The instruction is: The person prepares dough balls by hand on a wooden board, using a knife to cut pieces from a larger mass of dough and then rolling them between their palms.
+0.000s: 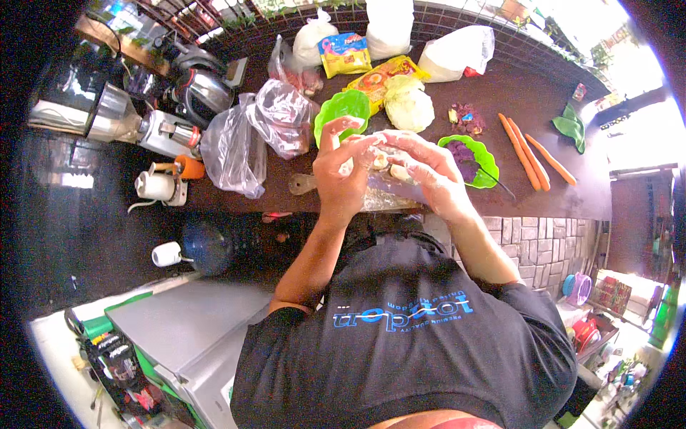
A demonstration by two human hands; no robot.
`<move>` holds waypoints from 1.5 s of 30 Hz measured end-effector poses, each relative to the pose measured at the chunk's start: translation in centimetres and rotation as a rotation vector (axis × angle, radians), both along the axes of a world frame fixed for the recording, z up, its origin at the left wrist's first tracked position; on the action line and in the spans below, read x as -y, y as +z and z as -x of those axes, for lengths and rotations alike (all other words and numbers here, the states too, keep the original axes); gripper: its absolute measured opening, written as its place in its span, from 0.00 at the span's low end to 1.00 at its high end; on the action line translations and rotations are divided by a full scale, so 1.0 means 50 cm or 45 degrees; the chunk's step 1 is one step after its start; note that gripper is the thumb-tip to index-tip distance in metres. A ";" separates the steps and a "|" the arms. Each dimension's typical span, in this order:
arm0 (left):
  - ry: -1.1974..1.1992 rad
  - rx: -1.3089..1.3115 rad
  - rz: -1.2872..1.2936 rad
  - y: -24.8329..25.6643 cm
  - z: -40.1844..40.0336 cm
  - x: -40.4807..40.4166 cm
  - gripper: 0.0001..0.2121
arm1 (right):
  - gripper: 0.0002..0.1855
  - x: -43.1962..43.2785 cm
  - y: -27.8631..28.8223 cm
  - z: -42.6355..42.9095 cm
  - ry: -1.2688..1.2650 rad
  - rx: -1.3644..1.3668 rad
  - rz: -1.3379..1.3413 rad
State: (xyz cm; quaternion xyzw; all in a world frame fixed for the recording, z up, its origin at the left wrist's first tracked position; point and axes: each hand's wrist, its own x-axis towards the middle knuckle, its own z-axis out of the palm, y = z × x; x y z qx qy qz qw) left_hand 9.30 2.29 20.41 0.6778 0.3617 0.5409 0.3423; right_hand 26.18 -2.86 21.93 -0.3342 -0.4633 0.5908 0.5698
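My left hand (pixel 343 169) and my right hand (pixel 437 174) are raised over a floured wooden board (pixel 383 199), their fingertips meeting in the middle. White flour or dough coats the fingers of both. Below the joined fingertips, pale pieces of dough (pixel 401 172) show between my hands. Whether a piece is pinched in the fingers cannot be told, since they cover each other. The board's handle (pixel 302 184) sticks out to the left. Just behind my left hand stands a green bowl (pixel 343 107). Right of my right hand, another green bowl (pixel 490 174) holds a purple mash (pixel 462 158) and a dark-handled utensil (pixel 496 182).
A cabbage (pixel 410 104), a yellow food packet (pixel 386 78) and white-filled bags (pixel 455 53) stand at the back. Carrots (pixel 522 153) lie right, near purple scraps (pixel 469 119). Plastic bags (pixel 236 145), a blender (pixel 166 131) and a kettle (pixel 201 96) crowd the left.
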 end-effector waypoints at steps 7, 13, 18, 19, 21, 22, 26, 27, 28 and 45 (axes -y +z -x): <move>-0.017 0.045 -0.298 0.006 0.029 -0.030 0.09 | 0.28 0.035 0.035 0.039 -0.212 0.184 -0.099; -0.051 -0.012 -0.503 0.037 0.017 -0.040 0.12 | 0.32 0.051 0.038 0.020 -0.323 0.527 -0.255; -0.039 -0.193 -0.619 0.060 0.000 -0.049 0.12 | 0.26 0.027 0.039 -0.018 -0.317 0.537 -0.293; -0.017 -0.231 -0.637 0.065 -0.009 -0.048 0.11 | 0.21 0.019 0.039 -0.029 -0.329 0.547 -0.316; 0.029 -0.287 -0.656 0.070 -0.026 -0.048 0.10 | 0.21 0.002 0.040 -0.051 -0.282 0.543 -0.340; 0.057 -0.351 -0.694 0.071 -0.033 -0.049 0.09 | 0.21 -0.008 0.039 -0.062 -0.258 0.547 -0.358; 0.177 -0.539 -0.736 0.079 -0.073 -0.048 0.05 | 0.24 -0.042 0.043 -0.110 -0.184 0.658 -0.343; 0.216 -0.582 -0.721 0.078 -0.084 -0.045 0.04 | 0.24 -0.048 0.044 -0.121 -0.156 0.647 -0.349; 0.236 -0.609 -0.678 0.080 -0.092 -0.041 0.04 | 0.24 -0.054 0.044 -0.132 -0.145 0.683 -0.349; 0.314 -0.799 -0.042 -0.230 -0.068 -0.014 0.05 | 0.19 -0.087 -0.173 -0.183 0.008 0.753 0.032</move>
